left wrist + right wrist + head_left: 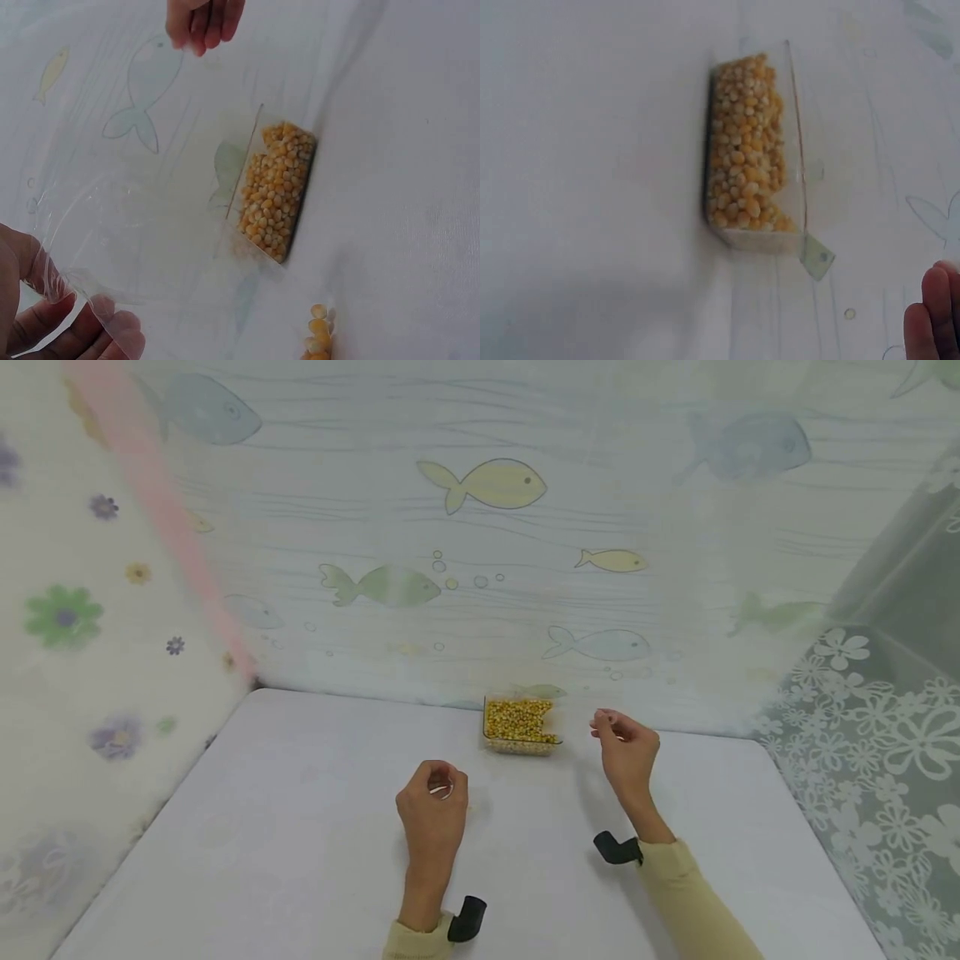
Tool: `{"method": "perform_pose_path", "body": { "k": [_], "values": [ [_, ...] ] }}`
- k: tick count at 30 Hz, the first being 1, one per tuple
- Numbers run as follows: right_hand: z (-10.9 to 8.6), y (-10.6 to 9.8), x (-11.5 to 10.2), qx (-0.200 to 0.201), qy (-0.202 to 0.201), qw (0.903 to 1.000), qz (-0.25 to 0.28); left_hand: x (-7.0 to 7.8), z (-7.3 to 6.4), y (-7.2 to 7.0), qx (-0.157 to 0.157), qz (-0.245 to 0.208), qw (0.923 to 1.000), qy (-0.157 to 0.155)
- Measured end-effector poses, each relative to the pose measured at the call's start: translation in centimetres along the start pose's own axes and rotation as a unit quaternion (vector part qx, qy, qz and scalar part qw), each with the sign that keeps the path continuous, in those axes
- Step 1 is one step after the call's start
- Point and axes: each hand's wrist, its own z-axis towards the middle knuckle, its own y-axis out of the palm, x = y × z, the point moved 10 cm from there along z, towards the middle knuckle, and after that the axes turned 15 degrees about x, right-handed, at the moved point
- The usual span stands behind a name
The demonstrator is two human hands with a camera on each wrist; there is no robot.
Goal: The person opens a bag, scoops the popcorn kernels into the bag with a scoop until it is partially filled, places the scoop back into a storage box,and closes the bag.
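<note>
My left hand (433,806) grips the rim of a clear plastic bag (79,285), its thumb and fingers curved into a ring. Low in the left wrist view, a few yellow corn kernels (319,334) show below the bag's thin film. A clear rectangular box (522,747) of corn kernels (513,718) stands at the far side of the table; its heap dips at the right end. To the right of the box, my right hand (628,750) is raised with fingertips bunched together. Something small and pale shows at those fingertips, mostly hidden by them.
A white table (300,827) lies under both hands. Behind the box rises a pale fish-print curtain (487,610), with a floral sheet (112,677) on the left and a lace-patterned sheet (885,760) on the right. Black camera mounts (467,920) stick out from both wrists.
</note>
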Motion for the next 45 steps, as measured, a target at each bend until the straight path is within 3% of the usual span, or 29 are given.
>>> {"method": "perform_pose_path", "body": {
  "k": [3,8,13,16,20,31,40,45],
  "values": [
    [-0.3,0.8,-2.0,-0.010,-0.034,0.9990,-0.026,-0.1,0.2,0.2,-0.002,-0.002,1.0000,-0.001],
    [-0.6,2.1,-3.4,-0.035,-0.014,0.9990,-0.025,-0.1,0.6,0.5,-0.007,-0.005,1.0000,-0.002],
    [-0.1,3.0,0.7,-0.040,0.078,0.9961,0.007,-0.2,1.0,0.8,-0.011,-0.010,0.9999,0.002],
    [0.2,3.4,3.3,-0.031,0.127,0.9912,0.020,-0.3,1.3,0.9,-0.012,-0.013,0.9998,0.002],
    [0.0,3.7,5.2,-0.028,0.186,0.9816,0.034,-0.4,1.6,1.1,-0.015,-0.014,0.9998,-0.003],
    [-1.9,5.2,8.5,-0.042,0.357,0.9303,0.074,-0.7,2.5,1.7,-0.021,-0.019,0.9996,-0.005],
    [-2.9,6.3,9.3,-0.035,0.433,0.8889,0.145,-1.3,3.2,2.1,-0.031,-0.019,0.9993,-0.008],
    [-3.5,6.8,9.5,-0.026,0.476,0.8602,0.180,-1.4,3.4,2.1,-0.031,-0.017,0.9994,-0.005]
  ]
}}
